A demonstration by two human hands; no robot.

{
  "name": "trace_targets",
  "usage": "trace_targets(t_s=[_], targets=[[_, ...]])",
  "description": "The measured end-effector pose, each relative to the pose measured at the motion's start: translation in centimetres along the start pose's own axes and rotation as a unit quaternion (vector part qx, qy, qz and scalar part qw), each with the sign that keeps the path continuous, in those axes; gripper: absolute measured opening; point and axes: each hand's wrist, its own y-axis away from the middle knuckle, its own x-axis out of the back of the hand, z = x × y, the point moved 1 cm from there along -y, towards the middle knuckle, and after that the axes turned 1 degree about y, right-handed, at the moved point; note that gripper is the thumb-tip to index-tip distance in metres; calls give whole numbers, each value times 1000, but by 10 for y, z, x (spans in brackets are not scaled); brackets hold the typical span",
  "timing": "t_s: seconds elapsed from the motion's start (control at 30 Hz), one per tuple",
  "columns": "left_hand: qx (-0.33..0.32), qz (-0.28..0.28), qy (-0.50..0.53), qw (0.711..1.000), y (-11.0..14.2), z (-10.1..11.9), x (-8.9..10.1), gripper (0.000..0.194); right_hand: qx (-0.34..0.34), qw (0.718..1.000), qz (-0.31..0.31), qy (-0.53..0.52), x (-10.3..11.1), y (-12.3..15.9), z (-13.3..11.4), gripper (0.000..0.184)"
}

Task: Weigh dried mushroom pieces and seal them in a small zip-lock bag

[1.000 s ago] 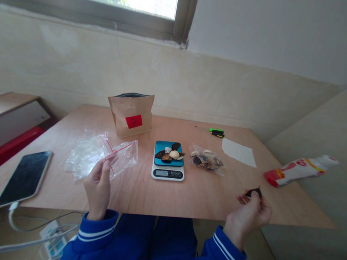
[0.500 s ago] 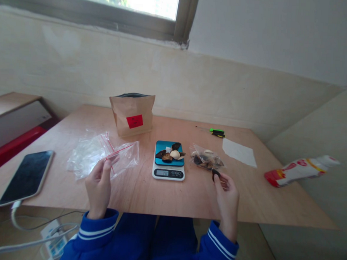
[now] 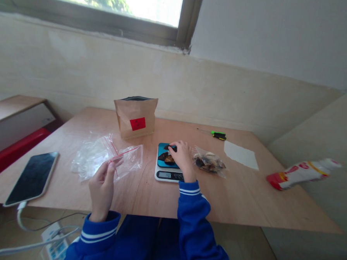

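On the wooden table (image 3: pixel 146 200), the brown paper bag (image 3: pixel 135 111) stands with its mouth open, between ten and eleven o'clock from the digital scale (image 3: pixel 160 174). The left hand (image 3: pixel 102 185), between eight and nine o'clock, pinches the edge of a clear zip bag (image 3: pixel 133 159), thumb pressed against the bent fingers. The right hand (image 3: pixel 185 158) is above the scale's blue plate, its thumb and fingers nearly together, grasping a dark piece (image 3: pixel 166 147); other pieces (image 3: pixel 162 157) lie on the plate just at six to eight o'clock from these fingertips.
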Motion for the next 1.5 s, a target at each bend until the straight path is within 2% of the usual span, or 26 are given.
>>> trace_targets(t_s=[0.07,0.13,0.33,0.43,0.63,1.0,1.1,1.23,1.37,1.5], targets=[[6,-2,6,1000,-1,0,4,34,-5,998,-41,49,-7,-11,-6,20],[14,0,11,1000,-3,-1,8,34,-2,997,-53,62,-11,-11,-3,21],[22,4,38,999,-9,-9,13,34,-7,999,50,-1,-11,22,45,37],[23,-1,43,999,-10,-10,10,34,-16,998,63,-18,-12,36,60,38],[25,-15,58,998,-7,-4,3,33,-57,996,44,-44,-11,41,54,25],[39,-29,68,996,-7,-3,1,33,-47,995,59,-67,-12,44,57,27],[36,-25,65,997,-7,-1,2,32,-39,990,94,-96,-3,45,54,33],[39,-20,68,997,-7,-1,5,32,-33,972,167,-162,23,58,51,35],[38,-18,69,997,-8,-1,5,33,-82,950,218,-206,42,87,55,34],[29,-17,64,997,-7,1,3,32,-135,930,268,-213,45,111,65,31]])
